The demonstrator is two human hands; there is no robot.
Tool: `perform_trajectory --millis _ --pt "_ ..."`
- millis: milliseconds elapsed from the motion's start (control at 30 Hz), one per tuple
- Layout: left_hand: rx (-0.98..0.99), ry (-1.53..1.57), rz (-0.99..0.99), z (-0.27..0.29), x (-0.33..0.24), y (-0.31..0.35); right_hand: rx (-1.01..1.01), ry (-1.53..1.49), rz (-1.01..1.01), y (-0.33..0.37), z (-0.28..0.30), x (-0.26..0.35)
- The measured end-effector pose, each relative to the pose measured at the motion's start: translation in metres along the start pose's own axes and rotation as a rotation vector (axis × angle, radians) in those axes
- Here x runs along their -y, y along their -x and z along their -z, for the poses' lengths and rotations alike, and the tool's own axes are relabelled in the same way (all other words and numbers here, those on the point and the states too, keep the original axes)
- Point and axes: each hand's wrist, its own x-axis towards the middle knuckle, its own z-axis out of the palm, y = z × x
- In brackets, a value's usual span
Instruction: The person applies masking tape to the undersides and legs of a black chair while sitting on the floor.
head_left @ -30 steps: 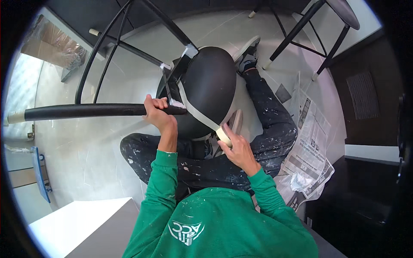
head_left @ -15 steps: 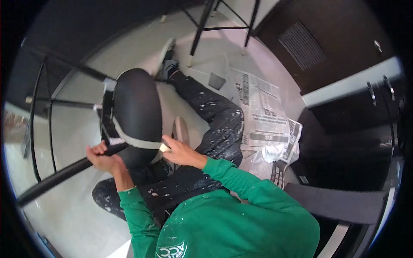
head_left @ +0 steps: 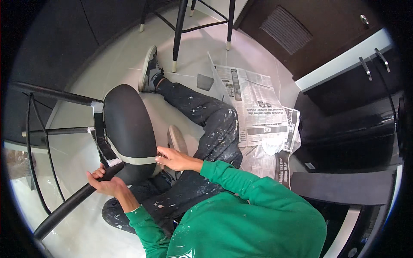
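A black bar stool lies on its side, its padded round seat (head_left: pixel 130 122) facing right. Pale masking tape (head_left: pixel 137 161) runs across the lower part of the padding from the seat frame. At the tape's right end, my right hand (head_left: pixel 174 159) is closed with thumb and fingers pinched; the hand mostly hides whatever roll is there. My left hand (head_left: pixel 108 184) wraps around the stool leg (head_left: pixel 71 207) just below the frame. White, crumpled-looking material (head_left: pixel 113 162) covers the joint where that leg meets the frame.
Newspaper sheets (head_left: pixel 260 109) cover the floor to the right, with a crumpled white wad (head_left: pixel 273 145) on them. A dark square sheet (head_left: pixel 205 82) lies nearby. Another stool (head_left: pixel 178 36) stands at the back. Dark cabinets (head_left: pixel 344 116) line the right side. My paint-spotted legs (head_left: pixel 215 129) surround the seat.
The whole view has shifted, so the stool shows farther left and slightly lower. My right hand stays at the tape's end, with less of the cream-coloured piece showing. My left hand keeps hold of the leg.
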Motion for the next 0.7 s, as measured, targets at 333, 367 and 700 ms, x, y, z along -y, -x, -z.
perform_trajectory --millis 333,367,700 --pt "0.119 -0.065 0.047 0.021 -0.008 -0.007 -0.005 0.206 -0.058 0.001 0.003 0.022" --pt "0.172 -0.082 0.052 0.027 -0.010 -0.011 -0.016 0.243 -0.025 -0.001 -0.001 0.016" --pt "0.370 -0.492 -0.013 0.039 -0.028 0.000 0.031 0.117 -0.117 0.003 -0.002 0.021"
